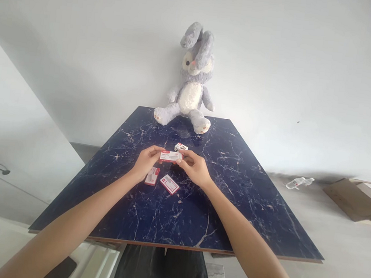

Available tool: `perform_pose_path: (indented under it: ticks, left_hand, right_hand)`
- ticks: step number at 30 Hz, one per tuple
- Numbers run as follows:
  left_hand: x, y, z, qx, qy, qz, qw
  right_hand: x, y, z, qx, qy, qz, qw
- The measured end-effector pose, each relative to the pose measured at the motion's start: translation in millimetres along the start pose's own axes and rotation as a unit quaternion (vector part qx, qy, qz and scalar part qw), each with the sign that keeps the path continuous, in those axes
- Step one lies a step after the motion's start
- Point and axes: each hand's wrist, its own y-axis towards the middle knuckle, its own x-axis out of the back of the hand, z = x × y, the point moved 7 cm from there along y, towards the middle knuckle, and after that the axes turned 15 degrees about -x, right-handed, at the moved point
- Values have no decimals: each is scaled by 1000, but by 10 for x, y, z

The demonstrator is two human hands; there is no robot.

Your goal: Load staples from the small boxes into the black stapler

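Both my hands hold one small red-and-white box [170, 156] above the middle of the dark blue marble table [232, 197]. My left hand [147, 162] pinches its left end and my right hand [195, 167] pinches its right end. Another small box [181, 147] lies just behind it on the table. Two more boxes of the same kind lie under my hands: one [152, 176] below my left hand, one [169, 184] nearer the middle.
A grey and white plush rabbit [191, 86] sits at the table's far edge against the white wall. On the floor to the right lie a plastic bottle [299, 182] and flattened cardboard [358, 199]. A white cabinet [2, 146] stands at the left.
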Motion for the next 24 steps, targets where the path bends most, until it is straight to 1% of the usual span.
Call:
perform_pose_path:
  ticks: [4, 8, 11, 14, 19, 24]
  left_hand:
    - [27, 22, -13, -8, -7, -14, 1000]
    - [29, 26, 46, 9, -3, 1, 1000]
    - [35, 22, 82, 17, -1, 1, 1000]
    - [22, 16, 76, 13, -2, 7, 1000]
    - [-3, -5, 68, 34, -8, 15, 999]
    - [-29, -9, 43, 38, -5, 23, 999]
  right_hand:
    - [-9, -6, 9, 13, -2, -3, 1000]
    - [-8, 17, -41, 18, -13, -8, 1000]
    - [-4, 35, -69, 16, -9, -4, 1000]
    - [5, 36, -61, 17, -3, -1, 1000]
    - [15, 37, -60, 12, -16, -4, 1000]
    - [13, 30, -42, 13, -13, -4, 1000]
